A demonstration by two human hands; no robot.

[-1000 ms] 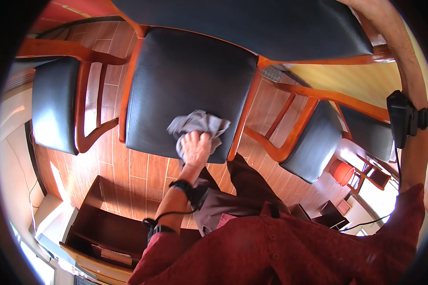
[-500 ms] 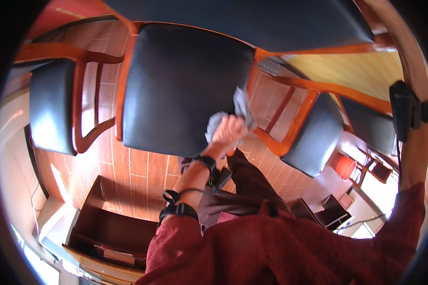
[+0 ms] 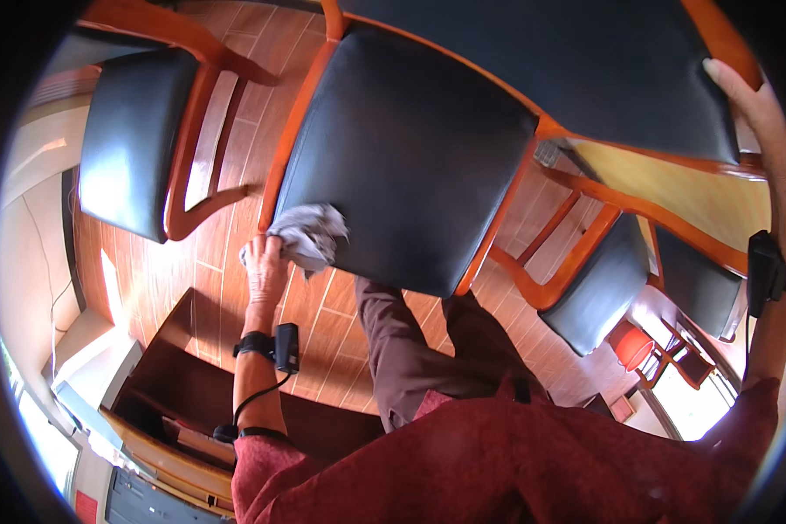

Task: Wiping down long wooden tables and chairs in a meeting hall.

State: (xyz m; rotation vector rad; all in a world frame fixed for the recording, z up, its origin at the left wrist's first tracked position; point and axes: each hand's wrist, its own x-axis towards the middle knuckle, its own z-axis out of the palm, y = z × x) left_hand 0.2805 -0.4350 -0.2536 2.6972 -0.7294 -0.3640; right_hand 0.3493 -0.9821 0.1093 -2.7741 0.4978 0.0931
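Note:
My left hand [image 3: 265, 265] grips a crumpled grey cloth [image 3: 310, 234] and presses it on the front left corner of a black padded chair seat [image 3: 410, 148]. The chair has an orange wooden frame [image 3: 293, 122] and a black backrest [image 3: 568, 52]. A black wrist strap with a small device [image 3: 275, 345] sits on my left forearm. My right hand [image 3: 747, 105] reaches up at the far right and holds the top edge of the backrest. A black band [image 3: 764, 275] wraps that arm.
A second black-seated chair [image 3: 135, 131] stands to the left, and two more [image 3: 607, 284] [image 3: 699, 279] stand to the right by a yellowish wooden table [image 3: 672, 188]. A dark wooden cabinet [image 3: 175, 384] is at the lower left. The floor is reddish wood planks [image 3: 323, 323].
My left hand has carried the cloth from the seat's front right edge across to its front left corner. The right hand stays on the backrest.

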